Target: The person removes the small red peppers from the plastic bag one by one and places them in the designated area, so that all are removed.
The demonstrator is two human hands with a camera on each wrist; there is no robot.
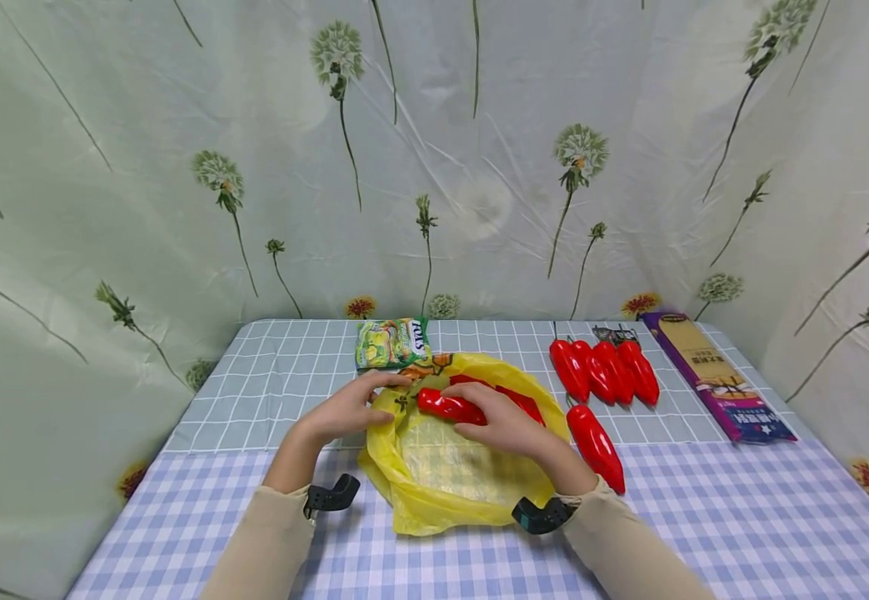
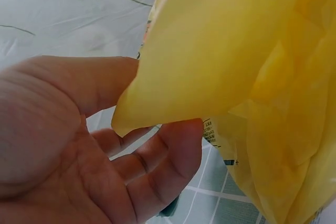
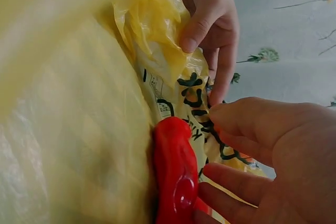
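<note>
A yellow plastic bag (image 1: 471,508) lies spread wide on the table, its mouth facing up. My left hand (image 1: 352,408) is at its left rim, with the bag's edge between thumb and fingers, as the left wrist view (image 2: 152,166) shows. Inside the bag lies a glossy red pepper (image 1: 451,407), also plain in the right wrist view as a red pepper (image 3: 176,171). Just beside it, my right hand (image 1: 505,421) reaches into the bag with fingers extended and thumb apart, not curled round the pepper. More red peppers (image 1: 524,405) show partly behind this hand.
Several red peppers (image 1: 605,372) lie in a row at the back right, and one red pepper (image 1: 596,450) rests nearer, right of the bag. Behind the bag is a green snack packet (image 1: 392,342). A long purple-and-gold package (image 1: 715,375) lies along the right edge.
</note>
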